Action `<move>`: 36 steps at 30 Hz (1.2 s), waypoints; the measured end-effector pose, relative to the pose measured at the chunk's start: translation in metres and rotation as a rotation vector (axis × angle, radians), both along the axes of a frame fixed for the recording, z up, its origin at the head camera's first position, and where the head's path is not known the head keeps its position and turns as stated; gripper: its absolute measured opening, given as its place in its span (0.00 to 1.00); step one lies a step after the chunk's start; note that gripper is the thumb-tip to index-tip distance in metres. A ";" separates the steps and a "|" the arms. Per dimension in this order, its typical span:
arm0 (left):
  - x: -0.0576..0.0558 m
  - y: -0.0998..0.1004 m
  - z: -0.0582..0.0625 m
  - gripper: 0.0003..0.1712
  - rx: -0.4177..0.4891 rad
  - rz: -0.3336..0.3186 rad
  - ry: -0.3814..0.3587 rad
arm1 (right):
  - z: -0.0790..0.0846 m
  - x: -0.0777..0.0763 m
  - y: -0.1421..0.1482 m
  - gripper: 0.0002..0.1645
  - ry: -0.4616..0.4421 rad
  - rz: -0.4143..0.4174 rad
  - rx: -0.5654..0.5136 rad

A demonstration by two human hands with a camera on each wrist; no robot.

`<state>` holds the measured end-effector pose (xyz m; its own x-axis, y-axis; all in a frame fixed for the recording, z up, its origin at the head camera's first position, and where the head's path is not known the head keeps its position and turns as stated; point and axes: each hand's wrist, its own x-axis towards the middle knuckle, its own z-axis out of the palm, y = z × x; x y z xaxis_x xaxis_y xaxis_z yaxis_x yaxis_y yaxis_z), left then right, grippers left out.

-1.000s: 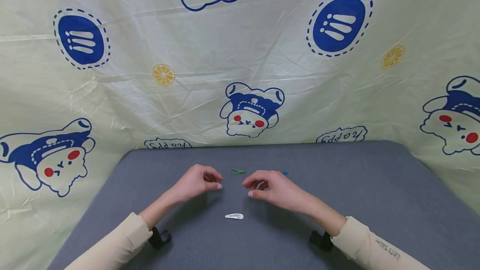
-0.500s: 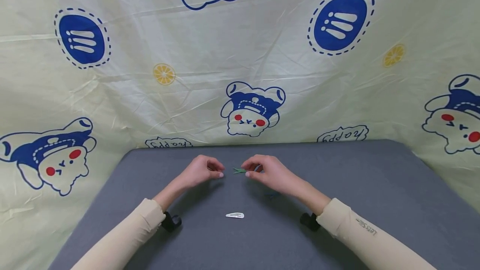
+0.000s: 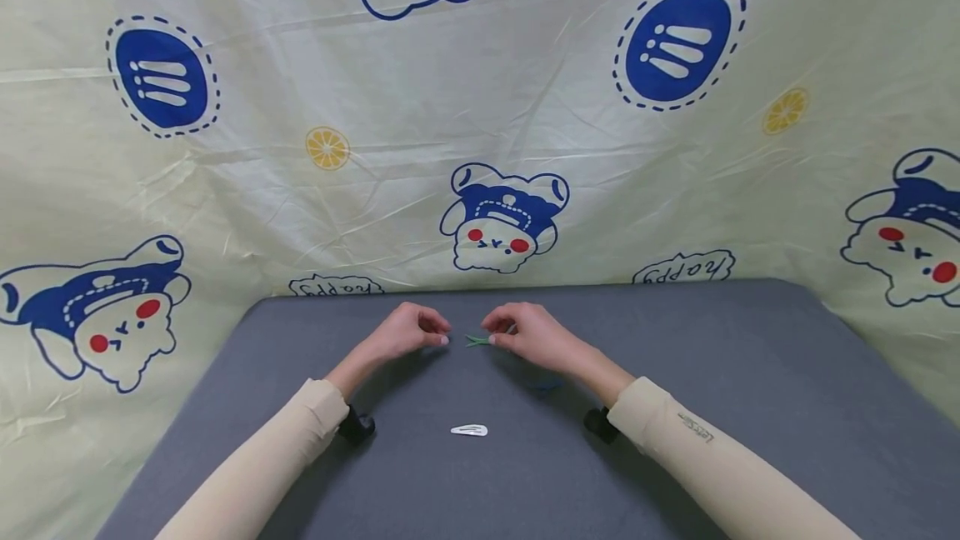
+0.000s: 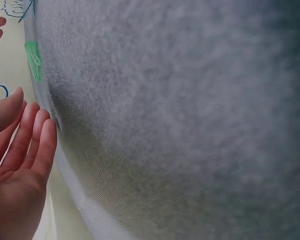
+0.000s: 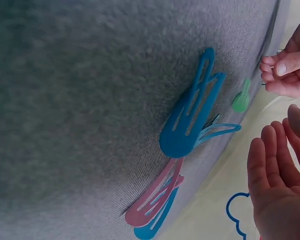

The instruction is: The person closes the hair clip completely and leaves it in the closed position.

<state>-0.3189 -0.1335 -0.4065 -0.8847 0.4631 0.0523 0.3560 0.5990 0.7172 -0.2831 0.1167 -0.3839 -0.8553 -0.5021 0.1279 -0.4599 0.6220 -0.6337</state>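
Note:
Above the far part of the table hover both hands, facing each other with relaxed, slightly bent fingers and nothing held. A green snap hair clip [image 3: 476, 341] lies between them; my right hand's [image 3: 536, 340] thumb overlaps its right end in the head view. My left hand [image 3: 402, 332] is just left of that clip, and its bare palm shows in the left wrist view. A white hair clip [image 3: 469, 430] lies nearer the front. The right wrist view shows blue hair clips [image 5: 182, 125] and a pink hair clip [image 5: 145, 207] overlapping in a loose group, mostly hidden by my right hand in the head view.
A grey cloth-covered table [image 3: 675, 357] spreads beneath the hands. Behind it hangs a pale curtain [image 3: 405, 215] with cartoon prints. Black wrist straps [image 3: 356, 425] sit below the rolled cream sleeves [image 3: 277, 448].
Both hands have moved forward, away from the body, to either side of the green hair clip. Blue now shows below the right hand instead of behind it. The white hair clip stays put.

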 end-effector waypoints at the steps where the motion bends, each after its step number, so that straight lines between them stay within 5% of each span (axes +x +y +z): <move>1: -0.001 0.000 -0.001 0.11 -0.002 -0.001 -0.006 | -0.001 -0.003 -0.001 0.14 -0.010 -0.004 0.005; 14: -0.009 0.005 -0.004 0.11 0.081 0.030 -0.206 | -0.016 -0.029 -0.006 0.12 -0.161 -0.002 0.010; 22: -0.016 0.004 -0.006 0.10 0.083 0.020 -0.220 | -0.024 -0.039 -0.008 0.10 -0.197 -0.009 -0.015; 36: -0.011 0.004 -0.007 0.11 0.103 0.037 -0.245 | -0.032 -0.043 -0.013 0.04 -0.210 -0.094 -0.015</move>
<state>-0.3299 -0.1294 -0.4133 -0.8931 0.4334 -0.1209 0.1430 0.5282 0.8370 -0.3261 0.1041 -0.4159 -0.9069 -0.4183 -0.0510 -0.2574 0.6458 -0.7188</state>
